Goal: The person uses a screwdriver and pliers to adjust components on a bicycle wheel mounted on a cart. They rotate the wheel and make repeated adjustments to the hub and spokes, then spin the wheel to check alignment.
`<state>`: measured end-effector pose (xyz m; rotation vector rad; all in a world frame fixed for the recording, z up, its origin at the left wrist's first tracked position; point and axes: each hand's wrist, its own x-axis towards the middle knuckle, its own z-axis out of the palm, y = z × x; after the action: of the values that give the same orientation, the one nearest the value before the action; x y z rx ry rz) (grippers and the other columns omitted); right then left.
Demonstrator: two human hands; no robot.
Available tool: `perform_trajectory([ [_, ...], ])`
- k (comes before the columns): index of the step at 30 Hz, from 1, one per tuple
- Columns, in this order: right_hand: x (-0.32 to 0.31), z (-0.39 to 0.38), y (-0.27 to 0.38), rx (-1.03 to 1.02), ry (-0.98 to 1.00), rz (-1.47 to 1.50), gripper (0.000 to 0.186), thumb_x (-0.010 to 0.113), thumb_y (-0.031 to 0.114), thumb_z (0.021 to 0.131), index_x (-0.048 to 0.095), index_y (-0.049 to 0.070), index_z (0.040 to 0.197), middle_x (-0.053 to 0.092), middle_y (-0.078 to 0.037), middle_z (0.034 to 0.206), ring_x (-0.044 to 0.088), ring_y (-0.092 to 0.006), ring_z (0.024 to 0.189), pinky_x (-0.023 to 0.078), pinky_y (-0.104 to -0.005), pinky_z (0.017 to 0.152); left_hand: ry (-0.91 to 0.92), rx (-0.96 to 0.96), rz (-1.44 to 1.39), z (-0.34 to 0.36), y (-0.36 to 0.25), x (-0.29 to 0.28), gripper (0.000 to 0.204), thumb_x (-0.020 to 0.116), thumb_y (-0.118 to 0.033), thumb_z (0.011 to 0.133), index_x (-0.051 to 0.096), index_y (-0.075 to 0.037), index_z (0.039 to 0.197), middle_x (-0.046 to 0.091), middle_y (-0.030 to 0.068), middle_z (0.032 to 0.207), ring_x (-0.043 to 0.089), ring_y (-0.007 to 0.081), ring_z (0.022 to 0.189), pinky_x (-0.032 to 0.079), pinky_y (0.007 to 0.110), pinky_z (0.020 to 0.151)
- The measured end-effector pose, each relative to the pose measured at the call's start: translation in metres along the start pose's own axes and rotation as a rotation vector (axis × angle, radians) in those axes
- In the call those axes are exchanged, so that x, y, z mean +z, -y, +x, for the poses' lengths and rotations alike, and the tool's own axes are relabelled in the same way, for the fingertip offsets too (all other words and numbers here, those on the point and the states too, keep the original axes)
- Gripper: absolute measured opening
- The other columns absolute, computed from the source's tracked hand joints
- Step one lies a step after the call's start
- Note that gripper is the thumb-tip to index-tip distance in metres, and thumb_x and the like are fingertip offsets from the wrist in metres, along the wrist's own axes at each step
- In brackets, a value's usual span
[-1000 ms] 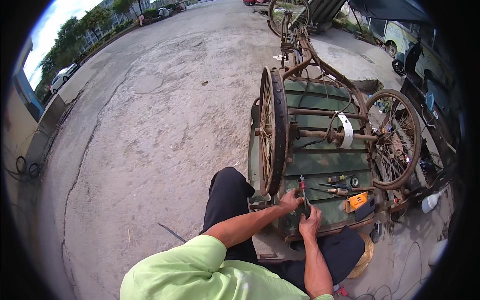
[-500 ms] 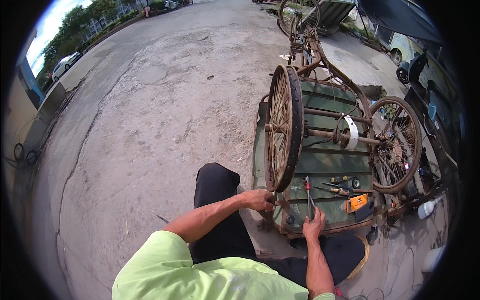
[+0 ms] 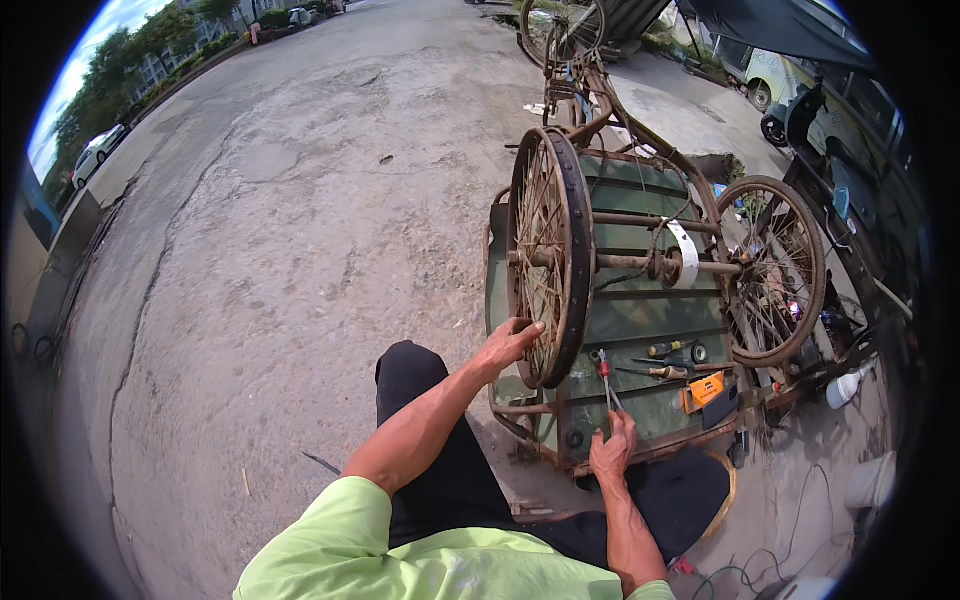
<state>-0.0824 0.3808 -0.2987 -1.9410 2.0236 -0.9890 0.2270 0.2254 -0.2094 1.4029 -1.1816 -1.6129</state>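
Observation:
An upturned, rusty cargo tricycle lies before me, its green slatted bed (image 3: 655, 320) facing up. My left hand (image 3: 512, 343) is closed at the near left edge of its left wheel (image 3: 575, 260), which has a dark rim and rusty spokes and no visible tyre. The fingertips reach the spokes. Low over the bed's near end, my right hand (image 3: 613, 450) is closed around the metal end of a red-handled screwdriver (image 3: 604, 368), the handle pointing away from me. What lies inside the palm is hidden.
Right of the screwdriver lie a yellow-handled tool (image 3: 665, 349), a wooden-handled tool (image 3: 668, 372), a black tape roll (image 3: 699, 353) and an orange box (image 3: 703, 392). The right wheel (image 3: 770, 270) has a tyre. An axle (image 3: 625, 262) joins the wheels. Loose cable (image 3: 770, 565) lies lower right.
My left hand has moved up from the wheel's lower edge to its left side by the spokes. My right hand stays with the screwdriver. The whole view has shifted slightly.

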Motion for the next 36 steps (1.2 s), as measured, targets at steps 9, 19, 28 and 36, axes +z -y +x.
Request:
perform_trajectory([
  [9, 0.006, -0.012, 0.01, -0.012, 0.125, 0.153, 0.037, 0.068, 0.011, 0.088, 0.071, 0.0, 0.123, 0.066, -0.021, 0.129, 0.06, -0.0418, 0.124, 0.047, -0.05, 0.109, 0.054, 0.029, -0.2, 0.015, -0.007, 0.02, 0.066, 0.07, -0.057, 0.1, 0.056, -0.002, 0.131, 0.067, 0.0135, 0.127, 0.066, 0.0231, 0.106, 0.055, 0.042, 0.088],
  [19, 0.019, -0.018, 0.015, 0.008, 0.306, 0.324, 0.028, 0.066, 0.01, 0.09, 0.074, 0.0, 0.115, 0.074, -0.021, 0.109, 0.071, -0.0416, 0.104, 0.056, -0.0467, 0.092, 0.2, -0.033, -0.406, 0.014, -0.021, 0.022, 0.061, 0.065, -0.051, 0.104, 0.051, -0.003, 0.14, 0.057, 0.0134, 0.139, 0.069, 0.0284, 0.102, 0.058, 0.047, 0.087],
  [28, 0.027, -0.022, 0.014, 0.029, 0.382, 0.347, 0.026, 0.066, 0.01, 0.092, 0.076, 0.0, 0.115, 0.077, -0.021, 0.11, 0.074, -0.0391, 0.104, 0.058, -0.0441, 0.091, 0.072, -0.005, -0.405, 0.019, -0.017, 0.034, 0.038, 0.062, -0.038, 0.102, 0.056, -0.007, 0.123, 0.057, 0.0065, 0.105, 0.06, 0.0192, 0.082, 0.055, 0.04, 0.073],
  [36, 0.026, -0.026, 0.014, 0.162, 0.466, 0.415, 0.027, 0.066, 0.014, 0.095, 0.076, 0.002, 0.117, 0.078, -0.019, 0.107, 0.076, -0.0372, 0.102, 0.058, -0.0435, 0.09, -0.08, 0.042, -0.139, 0.004, -0.027, 0.03, 0.049, 0.063, -0.048, 0.104, 0.064, -0.002, 0.12, 0.065, 0.0067, 0.096, 0.064, 0.0176, 0.082, 0.053, 0.037, 0.072],
])
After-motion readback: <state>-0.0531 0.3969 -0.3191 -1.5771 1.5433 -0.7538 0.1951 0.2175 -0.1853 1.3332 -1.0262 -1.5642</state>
